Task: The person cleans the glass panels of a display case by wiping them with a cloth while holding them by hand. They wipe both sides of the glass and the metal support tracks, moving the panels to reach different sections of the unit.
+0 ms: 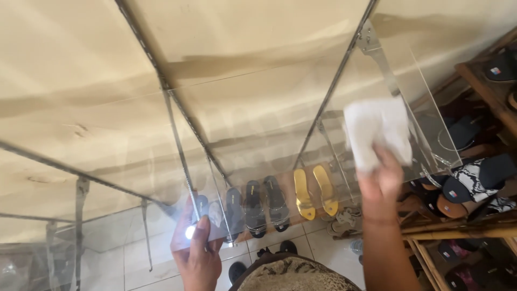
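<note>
Head view: two hands at a clear glass shelf, one with a cloth, one with a small lit torch.

The right hand (381, 180) presses a crumpled white cloth (377, 131) flat against the glass shelf (258, 108), fingers (389, 161) closed over the cloth's lower edge; the cloth spreads up and away from them. The left hand (196, 250) has its fingers wrapped around a small torch (190, 231), its glowing end facing the camera and its long axis hidden in the grip. Beyond the left fingers, below the glass, dark sandals (264, 205) and yellow sandals (316, 191) lie with toes pointing away.
</note>
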